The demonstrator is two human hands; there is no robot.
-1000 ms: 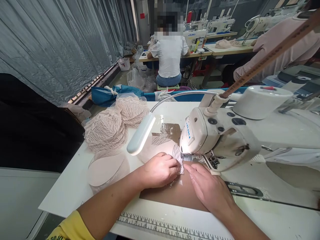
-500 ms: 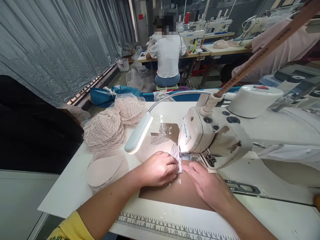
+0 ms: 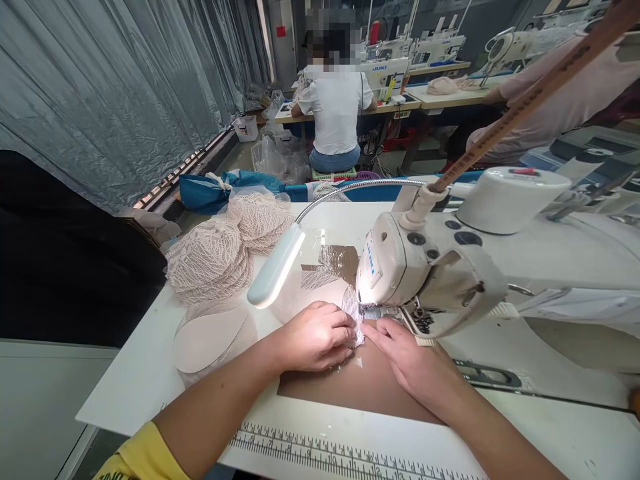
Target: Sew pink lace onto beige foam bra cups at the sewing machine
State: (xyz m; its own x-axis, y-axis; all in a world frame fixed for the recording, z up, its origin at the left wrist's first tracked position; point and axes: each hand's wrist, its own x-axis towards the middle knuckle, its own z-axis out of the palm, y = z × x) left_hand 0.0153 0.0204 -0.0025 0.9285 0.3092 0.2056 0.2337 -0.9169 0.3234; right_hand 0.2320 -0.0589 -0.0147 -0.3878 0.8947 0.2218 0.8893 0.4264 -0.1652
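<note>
Under the needle end of a white sewing machine [image 3: 395, 260] lies a pale lace piece [image 3: 353, 303], its edge running toward me beside the presser foot. My left hand [image 3: 317, 337] is closed over the near part of that lace, its fingers curled and pinching the fabric. From the right, my right hand [image 3: 413, 360] lies low with fingers stretched out, the index tip touching the lace edge just in front of the needle area. Both hands rest over a brown sheet [image 3: 350, 393] on the machine bed. The pinched fabric is partly hidden beneath my left fingers.
Stacks of lace cups [image 3: 209, 263] stand at the left, with a smooth pale cup piece [image 3: 213, 340] nearer me. A lit lamp [image 3: 276, 267] hangs over the lace. A printed ruler [image 3: 350, 457] runs along the front edge. Two people sit at machines beyond.
My right fingertips have shifted slightly left against the lace edge. The near end of the lace sits a little differently under my left fingers, which stay closed on it.
</note>
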